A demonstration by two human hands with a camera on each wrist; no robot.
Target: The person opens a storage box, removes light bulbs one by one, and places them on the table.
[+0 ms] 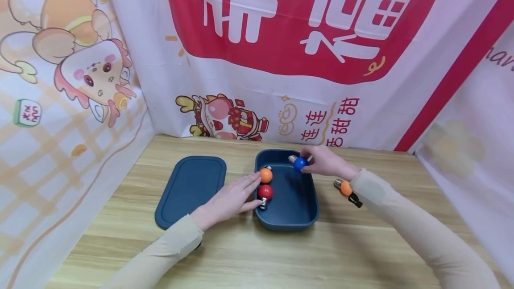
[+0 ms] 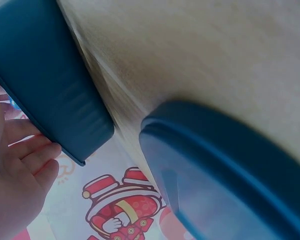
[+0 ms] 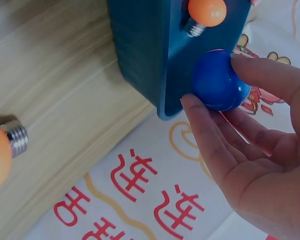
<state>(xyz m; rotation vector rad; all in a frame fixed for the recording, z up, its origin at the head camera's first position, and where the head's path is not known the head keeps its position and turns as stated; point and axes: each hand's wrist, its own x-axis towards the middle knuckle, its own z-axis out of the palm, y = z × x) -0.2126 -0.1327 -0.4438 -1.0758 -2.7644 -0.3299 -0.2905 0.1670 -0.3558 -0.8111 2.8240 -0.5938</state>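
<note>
A blue light bulb (image 1: 300, 164) is pinched in my right hand (image 1: 326, 161), over the far right corner of a dark blue box (image 1: 289, 224). In the right wrist view, thumb and fingers press the round part of that bulb from two sides. My left hand (image 1: 230, 197) rests at the box's left rim with fingers extended. Inside, along that left wall, lie an orange light bulb (image 1: 266, 175) and a red light bulb (image 1: 265, 192). The left wrist view has those fingertips (image 2: 51, 150) against the rim, with the bulbs hidden.
Left of the box, the dark blue lid (image 1: 192, 186) lies flat on the wooden table (image 1: 257, 262). Another orange bulb (image 1: 346, 187) lies to the right, beside a small black object (image 1: 355, 200) near my right sleeve. Printed cloth (image 1: 289, 110) hangs behind and at both sides.
</note>
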